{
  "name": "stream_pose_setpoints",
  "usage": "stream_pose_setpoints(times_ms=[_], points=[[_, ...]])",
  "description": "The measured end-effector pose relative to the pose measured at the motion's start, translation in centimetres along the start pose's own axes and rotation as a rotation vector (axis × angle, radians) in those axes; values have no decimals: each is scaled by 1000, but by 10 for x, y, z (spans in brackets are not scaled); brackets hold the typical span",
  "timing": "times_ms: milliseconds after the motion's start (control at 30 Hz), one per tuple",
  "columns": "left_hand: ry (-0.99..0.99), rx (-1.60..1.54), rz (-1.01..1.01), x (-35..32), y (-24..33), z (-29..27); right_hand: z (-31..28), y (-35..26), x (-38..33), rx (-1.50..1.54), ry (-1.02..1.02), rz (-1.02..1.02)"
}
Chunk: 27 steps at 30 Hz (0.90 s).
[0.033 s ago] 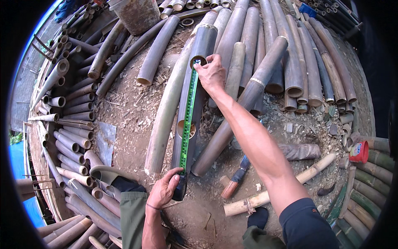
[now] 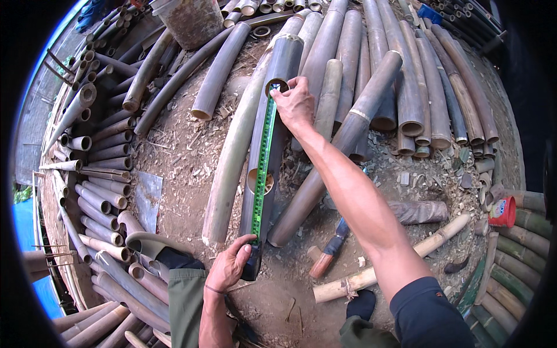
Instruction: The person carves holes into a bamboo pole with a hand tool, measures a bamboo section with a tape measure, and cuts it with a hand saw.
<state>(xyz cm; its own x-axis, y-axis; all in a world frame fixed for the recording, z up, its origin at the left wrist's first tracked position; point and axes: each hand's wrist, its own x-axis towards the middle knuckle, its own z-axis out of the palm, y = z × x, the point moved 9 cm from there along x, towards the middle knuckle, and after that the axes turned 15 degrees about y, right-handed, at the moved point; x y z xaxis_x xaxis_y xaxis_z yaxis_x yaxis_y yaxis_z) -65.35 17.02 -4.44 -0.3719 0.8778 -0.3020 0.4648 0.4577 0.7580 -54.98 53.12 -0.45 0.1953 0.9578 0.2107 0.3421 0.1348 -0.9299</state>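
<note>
Compared with the preceding frame, no shift can be made out: both hands, the green tape blade [image 2: 265, 156] and the poles sit where they sat. Right hand [image 2: 296, 104]: thumb and fingers pinching the blade's far end at the rim of the upper opening in a dark bamboo pole [image 2: 259, 129]. Left hand [image 2: 228, 265]: gripping the dark tape case [image 2: 252, 268] near the pole's lower end, thumb up by the blade's mouth. Blade runs lengthwise along the pole and passes over a second, lower opening; cannot tell whether it touches the surface throughout. Pale pole [image 2: 231, 168] lies just to the left, a slanted pole [image 2: 336, 152] to the right; a brown-handled tool [image 2: 322, 264] rests on the ground [image 2: 290, 313] nearby. Judgement: the stillness suggests a length being held for reading, measuring in hand; no mark on the pole discernible.
</note>
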Motion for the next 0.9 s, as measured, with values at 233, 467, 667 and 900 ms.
stream_pose_setpoints(times_ms=[233,467,667,900], points=[[-20,-27,-44,-1,-5,-1,2,-2,-2,24,-7,-14],[-23,-7,-43,-3,-9,-5,4,3,-7,24,34,-32],[-46,-41,-117,-5,-20,-10,8,-3,-14,-41,0,-65],[-37,-43,-102,-2,-23,-9,10,1,-16,-29,3,-48]])
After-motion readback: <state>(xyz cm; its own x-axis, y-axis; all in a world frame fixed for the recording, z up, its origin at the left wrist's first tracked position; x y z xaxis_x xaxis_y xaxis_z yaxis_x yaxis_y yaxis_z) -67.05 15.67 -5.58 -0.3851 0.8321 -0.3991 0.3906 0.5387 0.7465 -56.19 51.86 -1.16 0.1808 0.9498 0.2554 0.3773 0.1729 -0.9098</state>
